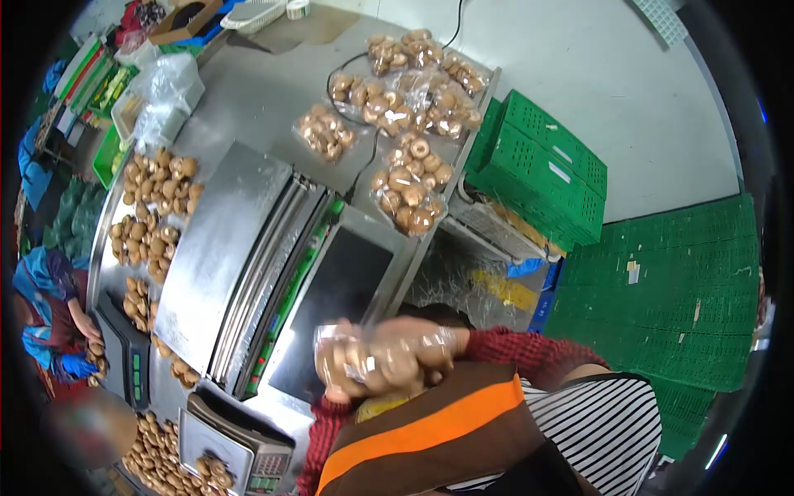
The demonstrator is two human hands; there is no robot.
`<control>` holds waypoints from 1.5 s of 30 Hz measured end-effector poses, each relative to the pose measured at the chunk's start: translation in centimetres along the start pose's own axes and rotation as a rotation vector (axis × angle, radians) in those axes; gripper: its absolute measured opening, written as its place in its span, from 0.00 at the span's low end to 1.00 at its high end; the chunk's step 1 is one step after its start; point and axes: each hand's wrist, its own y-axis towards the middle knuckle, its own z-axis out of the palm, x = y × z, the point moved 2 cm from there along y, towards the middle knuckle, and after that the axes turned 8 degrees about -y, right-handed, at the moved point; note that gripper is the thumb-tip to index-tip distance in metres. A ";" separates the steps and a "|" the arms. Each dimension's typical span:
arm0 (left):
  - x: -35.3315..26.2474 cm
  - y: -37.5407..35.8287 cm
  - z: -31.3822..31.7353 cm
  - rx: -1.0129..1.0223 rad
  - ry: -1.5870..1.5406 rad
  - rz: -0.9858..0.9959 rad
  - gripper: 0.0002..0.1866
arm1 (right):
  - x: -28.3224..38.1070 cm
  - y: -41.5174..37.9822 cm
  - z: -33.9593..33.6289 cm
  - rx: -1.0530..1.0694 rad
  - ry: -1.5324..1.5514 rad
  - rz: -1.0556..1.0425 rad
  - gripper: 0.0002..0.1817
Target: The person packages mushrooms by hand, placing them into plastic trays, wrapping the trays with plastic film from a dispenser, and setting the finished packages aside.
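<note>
Mushrooms (364, 364) fill the clear bag (335, 339) that both my hands (413, 351) hold in a closed grip above the desk (248, 91).

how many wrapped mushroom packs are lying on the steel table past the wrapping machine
About 7, overlapping, so some may be hidden: one apart at the left, three or four heaped at the far end, two nearer the table's right edge.

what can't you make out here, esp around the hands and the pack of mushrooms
- Head view: the hands blur together around the wrapped mushroom pack; left and right cannot be separated, nor the grip.
- The pack's underside is hidden by the apron.
- Scale display: too small to read.
- Co-worker at the left: cut off by the lens edge.
</note>
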 end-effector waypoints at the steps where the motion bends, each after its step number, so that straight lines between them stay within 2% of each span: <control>1: -0.4 1.0 6.7 0.182 0.140 0.093 0.06 | 1.6 -0.9 1.3 0.150 -0.234 0.035 0.16; 2: -0.8 1.6 14.9 0.360 0.278 0.190 0.10 | 2.3 -1.7 1.8 0.298 -0.471 0.078 0.18; 3: -1.3 2.3 17.1 0.369 0.278 0.203 0.10 | 2.6 -2.2 1.3 0.302 -0.485 0.074 0.18; 5: -1.9 3.0 19.8 0.121 -0.336 -0.371 0.17 | 2.7 -3.5 -0.6 -0.212 0.033 -0.077 0.19; 6: -2.2 3.5 21.0 0.009 -0.643 -0.629 0.20 | 3.9 -4.7 -0.9 -0.103 -0.074 -0.323 0.21; 9: -3.9 1.4 23.3 -0.261 -1.595 -1.312 0.30 | 7.3 -7.2 2.7 -0.128 -0.637 -0.428 0.22; 10: -2.7 1.1 21.7 -0.030 -1.594 -1.203 0.27 | 7.8 -6.5 2.6 -0.127 -0.797 -0.474 0.23; 11: -1.6 1.4 20.9 0.040 -1.594 -1.068 0.27 | 8.1 -4.9 0.8 -0.174 -0.820 -0.498 0.23; 12: -0.3 2.2 19.7 -0.013 -0.887 -0.691 0.28 | 8.2 -2.9 -1.5 -0.238 -0.840 -0.523 0.23; 13: -0.5 2.7 18.7 -0.137 -0.206 -0.311 0.30 | 8.8 -1.5 -4.0 -0.255 -0.487 -0.517 0.23; 14: -2.5 4.0 19.3 -0.193 -0.131 -0.340 0.27 | 9.7 0.3 -5.6 -0.298 -0.134 -0.487 0.24; 16: -7.3 3.4 19.4 -0.283 0.220 0.118 0.22 | 15.4 1.3 0.0 -0.278 0.186 -0.531 0.24; 17: -9.9 2.3 18.6 -0.366 0.404 0.298 0.20 | 15.9 2.2 0.1 -0.262 0.170 -0.520 0.24; 18: -12.3 0.9 17.4 -0.434 0.596 0.477 0.18 | 16.1 2.9 -0.8 -0.200 0.080 -0.368 0.24; 19: -14.5 -0.6 15.3 -0.597 0.595 0.604 0.16 | 16.5 3.6 -1.2 -0.157 -0.004 -0.222 0.25; 20: -16.5 -1.9 13.1 -0.752 0.585 0.723 0.15 | 16.9 5.3 -1.7 -0.167 -0.011 -0.242 0.25; 21: -18.8 -3.1 11.7 -0.861 0.523 0.841 0.13 | 17.4 8.0 -2.2 -0.145 -0.171 -0.200 0.23; 22: -21.7 -3.8 11.0 -0.880 0.478 0.903 0.13 | 18.2 10.6 -2.3 -0.129 -0.326 -0.154 0.22; 23: -24.5 -4.0 10.1 -0.916 0.573 0.961 0.13 | 19.7 14.0 -0.5 -0.129 -0.332 -0.264 0.20; 24: -27.1 -3.3 10.1 -0.869 0.623 1.034 0.12 | 21.8 18.0 2.4 -0.126 -0.340 -0.376 0.18; 25: -29.6 -2.2 9.5 -0.789 0.659 1.028 0.12 | 24.0 21.4 5.4 -0.013 -0.359 -0.364 0.16; 27: -34.2 2.2 8.9 -0.704 0.724 0.919 0.14 | 27.2 28.8 9.5 -0.067 -0.569 -0.360 0.18; 29: -37.8 8.1 7.7 -0.633 0.762 0.751 0.18 | 29.4 37.9 9.7 -0.138 -0.853 -0.329 0.20; 30: -39.0 11.3 6.4 -0.602 0.781 0.635 0.21 | 30.0 41.9 9.4 -0.102 -0.987 -0.259 0.23; 31: -40.1 14.2 4.6 -0.596 0.976 0.462 0.24 | 30.2 45.0 9.0 -0.066 -1.117 -0.179 0.27; 32: -40.9 17.0 3.0 -0.559 0.967 0.212 0.29 | 30.4 47.5 9.0 -0.076 -1.112 -0.174 0.27; 34: -40.9 21.4 0.2 -0.643 0.792 -0.124 0.35 | 29.2 51.7 8.0 -0.012 -1.554 0.256 0.33; 35: -41.0 23.1 -0.5 -0.654 0.789 -0.141 0.35 | 28.5 53.2 7.4 -0.006 -1.542 0.272 0.33; 37: -40.0 25.7 -1.8 -0.753 0.807 -0.446 0.42 | 26.6 55.2 6.6 0.103 -1.486 0.434 0.48; 40: -36.9 28.2 -4.0 -0.679 0.847 -0.616 0.45 | 23.9 55.8 6.6 0.099 -1.382 0.414 0.52; 42: -35.9 28.6 -3.3 -0.642 0.857 -0.577 0.44 | 23.8 55.3 6.6 0.104 -1.355 0.409 0.52; 45: -36.7 28.8 -1.2 -0.663 1.013 -0.383 0.37 | 25.7 54.4 6.7 0.054 -1.290 0.338 0.52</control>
